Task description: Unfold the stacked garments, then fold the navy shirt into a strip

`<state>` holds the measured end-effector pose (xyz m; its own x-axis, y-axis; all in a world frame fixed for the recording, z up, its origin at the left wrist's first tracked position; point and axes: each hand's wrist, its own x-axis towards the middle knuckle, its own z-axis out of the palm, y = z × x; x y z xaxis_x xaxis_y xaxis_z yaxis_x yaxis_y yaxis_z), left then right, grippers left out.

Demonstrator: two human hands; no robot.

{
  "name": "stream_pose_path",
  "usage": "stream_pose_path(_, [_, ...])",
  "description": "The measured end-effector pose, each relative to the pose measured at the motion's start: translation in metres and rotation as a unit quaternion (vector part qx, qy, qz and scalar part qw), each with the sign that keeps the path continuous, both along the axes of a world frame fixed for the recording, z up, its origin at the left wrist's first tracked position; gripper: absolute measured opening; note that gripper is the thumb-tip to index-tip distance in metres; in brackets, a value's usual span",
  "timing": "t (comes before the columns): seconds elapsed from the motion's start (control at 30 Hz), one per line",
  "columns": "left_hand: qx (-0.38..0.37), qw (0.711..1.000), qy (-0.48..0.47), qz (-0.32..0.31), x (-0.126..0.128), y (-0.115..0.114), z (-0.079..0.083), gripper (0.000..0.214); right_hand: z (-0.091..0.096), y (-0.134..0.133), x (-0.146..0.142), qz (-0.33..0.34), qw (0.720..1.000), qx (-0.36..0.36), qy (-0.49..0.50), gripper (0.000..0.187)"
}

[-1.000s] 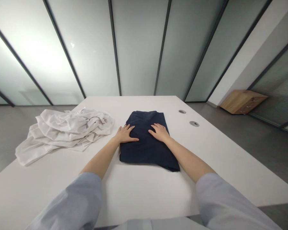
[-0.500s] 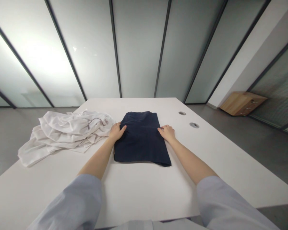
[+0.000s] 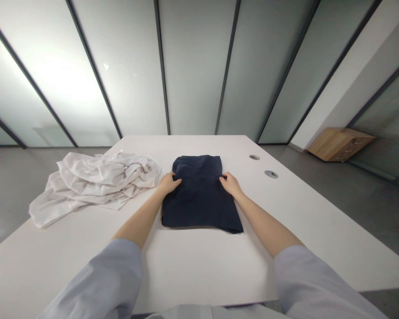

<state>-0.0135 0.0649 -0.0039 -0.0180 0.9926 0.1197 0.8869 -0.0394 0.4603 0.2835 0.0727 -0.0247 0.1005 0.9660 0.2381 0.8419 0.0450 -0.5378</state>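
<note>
A folded dark navy garment (image 3: pixel 199 199) lies flat in the middle of the white table (image 3: pixel 193 266). My left hand (image 3: pixel 169 183) grips its left edge, thumb on top and fingers curled under the cloth. On the opposite side my right hand (image 3: pixel 230 183) pinches the right edge in the same way. Both hands sit near the garment's far half, and both forearms reach out from light grey sleeves.
A crumpled heap of white cloth (image 3: pixel 96 181) lies on the table's left part, partly over the edge. Two round cable holes (image 3: pixel 271 174) sit at the right. A wooden cabinet (image 3: pixel 339 144) stands on the floor at the far right, by frosted glass walls.
My hands went from lying flat on top of the navy garment to its left and right edges, where they now grip it. The garment shifted slightly on the table.
</note>
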Motion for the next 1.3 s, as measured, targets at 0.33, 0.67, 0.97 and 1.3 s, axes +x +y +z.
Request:
stream_pose_path(0.33, [-0.115, 0.934, -0.338, 0.006, 0.000, -0.001, 0.000, 0.042, -0.008, 0.010, 0.006, 0.009, 0.991, 0.039, 0.124, 0.023])
stream_pose_path(0.67, [-0.075, 0.918, -0.385, -0.060, -0.009, 0.000, 0.002, 0.064, -0.009, 0.014, 0.011, 0.066, 0.959, 0.015, 0.275, 0.044])
stream_pose_path(0.97, [-0.141, 0.894, -0.414, -0.095, -0.021, -0.002, 0.002, 0.077, 0.000, 0.009, 0.015, 0.139, 0.970, 0.005, 0.201, 0.042])
stream_pose_path(1.3, [-0.019, 0.992, -0.025, -0.123, -0.030, 0.007, 0.012, 0.047, 0.004, 0.004, 0.014, 0.167, 0.981, 0.086, -0.044, 0.041])
